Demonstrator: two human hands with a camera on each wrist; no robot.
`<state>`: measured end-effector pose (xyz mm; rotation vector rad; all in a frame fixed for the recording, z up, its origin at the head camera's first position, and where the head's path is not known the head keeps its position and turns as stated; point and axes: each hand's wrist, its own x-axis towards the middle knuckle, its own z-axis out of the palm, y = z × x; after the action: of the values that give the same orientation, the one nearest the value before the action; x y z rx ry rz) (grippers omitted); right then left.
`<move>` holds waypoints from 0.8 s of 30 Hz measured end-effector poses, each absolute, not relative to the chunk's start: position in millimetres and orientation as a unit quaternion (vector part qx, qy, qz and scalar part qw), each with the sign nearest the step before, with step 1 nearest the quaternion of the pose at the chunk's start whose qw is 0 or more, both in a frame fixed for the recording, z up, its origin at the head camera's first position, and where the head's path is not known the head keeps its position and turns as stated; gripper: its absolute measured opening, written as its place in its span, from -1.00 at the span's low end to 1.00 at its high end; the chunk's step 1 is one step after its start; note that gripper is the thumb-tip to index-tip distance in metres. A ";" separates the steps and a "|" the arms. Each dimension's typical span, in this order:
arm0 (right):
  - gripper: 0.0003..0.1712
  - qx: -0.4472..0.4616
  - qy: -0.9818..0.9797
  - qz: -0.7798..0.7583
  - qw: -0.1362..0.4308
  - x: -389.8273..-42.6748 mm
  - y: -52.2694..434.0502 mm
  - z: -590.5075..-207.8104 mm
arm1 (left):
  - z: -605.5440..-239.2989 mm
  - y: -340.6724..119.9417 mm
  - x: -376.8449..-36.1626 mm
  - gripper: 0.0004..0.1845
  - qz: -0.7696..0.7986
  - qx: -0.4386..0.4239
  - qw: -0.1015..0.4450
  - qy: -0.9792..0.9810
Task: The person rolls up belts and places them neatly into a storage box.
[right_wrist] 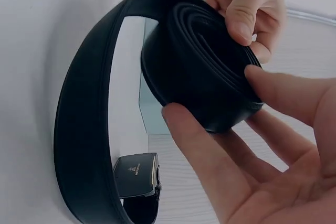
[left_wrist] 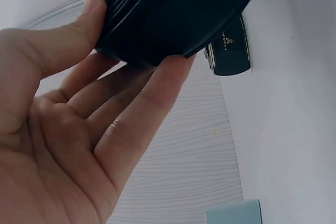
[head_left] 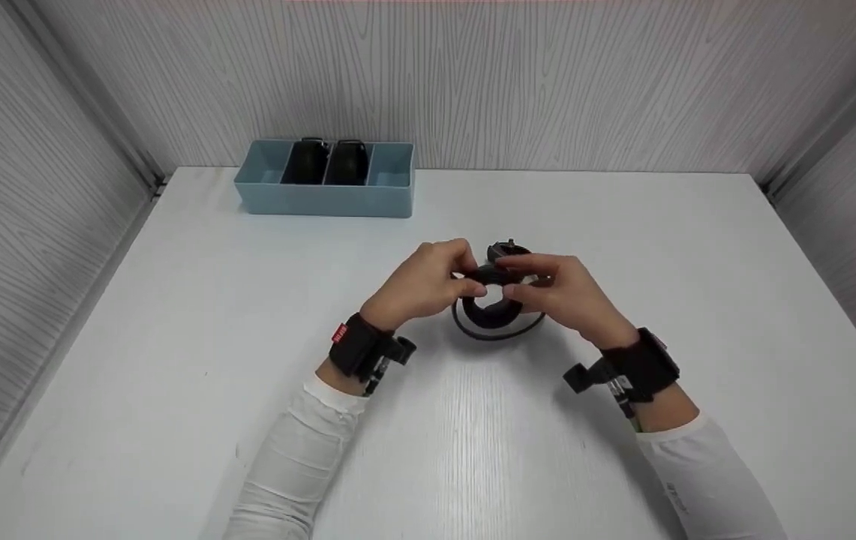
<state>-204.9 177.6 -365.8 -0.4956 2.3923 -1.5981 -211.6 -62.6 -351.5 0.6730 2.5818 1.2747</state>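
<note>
A black belt [head_left: 489,319] is wound into a coil in its middle, and a loose outer loop [right_wrist: 84,108] sweeps round that coil. My left hand [head_left: 428,279] pinches the coil from the left between thumb and fingers. From the other side my right hand [head_left: 561,291] holds it too, its thumb on the layered edge and a fingertip on the opposite edge, as the right wrist view shows. The belt's buckle [right_wrist: 136,174], a dark plate with small gold lettering, lies at the far side of the loop, beyond the fingers.
A light blue box [head_left: 322,201] with several compartments stands at the back left of the white table [head_left: 172,315]. Its two middle compartments each hold a dark rolled item [head_left: 309,163]. Grey wood-grain panels [head_left: 548,82] enclose the table at the back and sides.
</note>
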 end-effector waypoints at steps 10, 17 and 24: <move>-0.52 -0.129 0.795 -0.585 0.097 -204.0 175.2 -367.7 | -352.9 -60.1 -212.0 -0.75 0.455 0.196 0.084 0.865; -0.48 -0.094 0.748 -0.652 0.079 -203.9 174.9 -368.2 | -353.0 -59.4 -212.3 -0.77 0.494 0.181 0.057 0.849; -0.47 -0.126 0.777 -0.610 0.094 -204.8 177.4 -366.7 | -351.1 -61.9 -212.7 -0.79 0.464 0.204 0.055 0.860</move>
<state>-204.8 177.4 -366.7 -0.3726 2.3042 -1.8110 -212.7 -61.9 -351.1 0.6190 2.6123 1.4096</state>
